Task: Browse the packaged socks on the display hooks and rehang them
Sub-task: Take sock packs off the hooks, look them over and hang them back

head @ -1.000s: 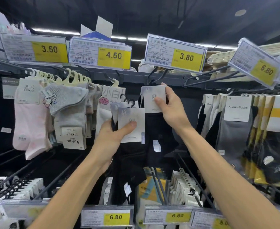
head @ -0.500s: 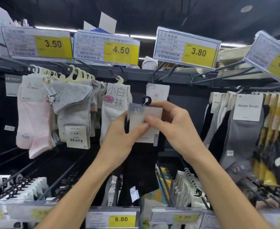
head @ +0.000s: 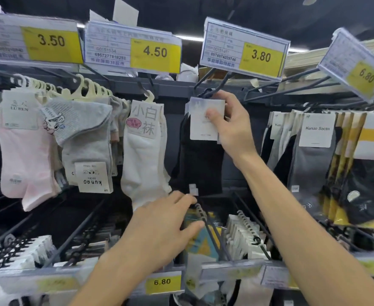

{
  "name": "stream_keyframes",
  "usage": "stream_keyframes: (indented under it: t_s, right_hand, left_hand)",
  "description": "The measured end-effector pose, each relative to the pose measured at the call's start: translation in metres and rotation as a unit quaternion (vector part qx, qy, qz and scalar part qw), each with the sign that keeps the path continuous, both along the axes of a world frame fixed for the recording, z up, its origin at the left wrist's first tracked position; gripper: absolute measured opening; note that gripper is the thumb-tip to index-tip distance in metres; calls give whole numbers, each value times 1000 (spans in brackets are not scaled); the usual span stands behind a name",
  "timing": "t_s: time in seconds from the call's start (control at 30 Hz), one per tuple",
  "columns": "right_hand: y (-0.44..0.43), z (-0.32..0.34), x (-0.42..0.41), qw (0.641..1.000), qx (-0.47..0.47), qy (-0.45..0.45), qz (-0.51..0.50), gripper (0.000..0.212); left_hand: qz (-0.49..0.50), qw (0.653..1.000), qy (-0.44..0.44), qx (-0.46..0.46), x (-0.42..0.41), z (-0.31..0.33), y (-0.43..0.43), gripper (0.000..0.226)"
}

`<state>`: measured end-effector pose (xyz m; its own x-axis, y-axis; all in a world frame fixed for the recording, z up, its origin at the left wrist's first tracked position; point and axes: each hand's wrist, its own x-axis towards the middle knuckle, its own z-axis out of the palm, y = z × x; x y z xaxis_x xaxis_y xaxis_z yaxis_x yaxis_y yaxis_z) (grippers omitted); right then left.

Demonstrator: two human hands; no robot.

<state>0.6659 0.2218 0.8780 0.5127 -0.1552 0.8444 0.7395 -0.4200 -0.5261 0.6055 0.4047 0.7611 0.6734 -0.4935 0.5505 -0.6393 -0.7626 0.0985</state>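
A pack of black socks with a white card label hangs from the hook under the 3.80 price tag. My right hand pinches the card, thumb on its front and fingers behind, at the hook. My left hand is lower, its fingers reaching at the top of a blue and yellow sock pack on a lower hook; whether it grips the pack is unclear.
White socks, grey socks and pink socks hang to the left. Grey Kunao socks and yellow-packed black socks hang right. Lower hooks carry several white-carded packs. Price tags line the shelf edges.
My right hand has carried the black sock pack up from chest height to the hook under the 3.80 tag. My left hand let go of it and dropped to the lower row.
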Motion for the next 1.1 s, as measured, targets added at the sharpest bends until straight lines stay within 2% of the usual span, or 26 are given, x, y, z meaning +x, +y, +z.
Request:
stream_keyframes:
  t_s: [0.13, 0.2, 0.27, 0.33, 0.4, 0.5, 0.6, 0.67, 0.77, 0.87, 0.93, 1.0, 1.1]
  right_hand:
    - [-3, -4, 5, 997, -47, 42, -53, 47]
    - [-4, -10, -3, 991, -63, 83, -81, 59]
    - [-3, -26, -25, 984, -80, 76, -143, 64]
    - [-1, -52, -63, 981, -101, 13, -164, 56]
    - [-5, -84, -108, 981, -128, -27, -142, 46]
    - [-27, -138, -177, 974, -160, -24, -157, 36]
    - [-68, -201, -249, 968, -88, 39, -231, 38]
    - [-100, -248, -306, 948, -19, 120, -293, 38]
    - [-144, -329, -409, 876, 86, 259, -397, 37]
    - [-178, -411, -529, 770, 134, 407, -473, 38]
    - [-187, -462, -613, 705, 137, 506, -478, 41]
    - [-185, -507, -691, 656, 148, 570, -472, 40]
    - [-169, -563, -783, 572, 209, 638, -471, 35]
  left_hand:
    - [6, 1000, 21, 17, -3, -3, -2, 42]
    - [14, 1000, 11, 4, -6, 0, -4, 42]
    - [15, 999, -11, -34, -12, 3, -9, 43]
    - [-13, 996, -30, -87, -24, 4, -19, 38]
    - [-61, 989, -50, -127, -40, 2, -36, 30]
    - [-141, 978, -63, -137, -72, -6, -77, 26]
    - [-257, 962, -11, -92, -113, -33, -138, 22]
    - [-327, 941, 82, -29, -150, -68, -191, 22]
    - [-412, 882, 208, 88, -225, -145, -280, 23]
    - [-463, 797, 332, 202, -323, -241, -358, 16]
    - [-455, 748, 403, 266, -389, -310, -393, 13]
    - [-421, 706, 468, 325, -446, -376, -412, 22]
    - [-395, 639, 501, 430, -510, -454, -416, 25]
